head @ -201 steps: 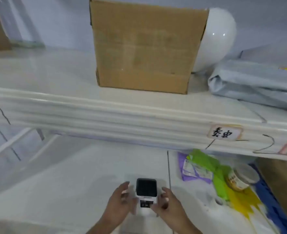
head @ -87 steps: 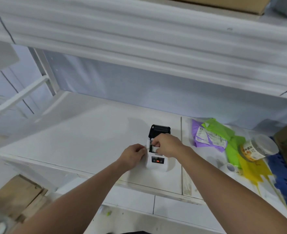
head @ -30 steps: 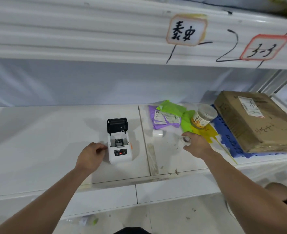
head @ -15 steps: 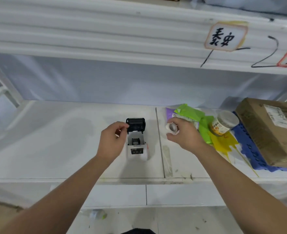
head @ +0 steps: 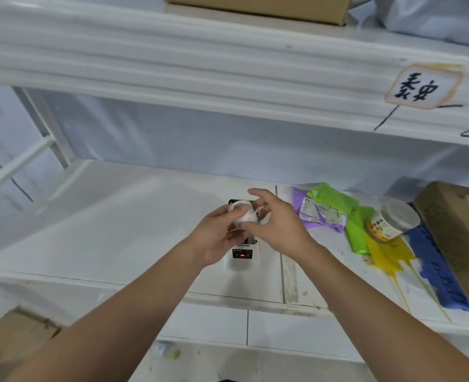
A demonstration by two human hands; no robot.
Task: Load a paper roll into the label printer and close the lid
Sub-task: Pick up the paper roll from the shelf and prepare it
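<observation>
paper roll: small white roll, held up in both my hands above the printer, its open core turned toward the upper left

left hand: my left hand cups the roll from below and from the left, fingers curled round it and touching it

right hand: my right hand meets the roll from the right; thumb and middle fingers pinch at its near edge, forefinger raised and free (whether i have a loose end of paper there, i cannot tell)

label printer: white printer stands on the lower shelf straight under my hands, mostly hidden by them; a dark panel with a red light shows on its front

lid: black lid stands open at the back, only a corner peeping past my fingers

shelf: white lower shelf, bare to the left of the printer

right of the printer: purple packet and green bags just beside each other, then a clear jar lying tilted over a yellow bag, then a blue crate under a brown carton

above: upper shelf edge with a handwritten tag; a cardboard box on top
</observation>
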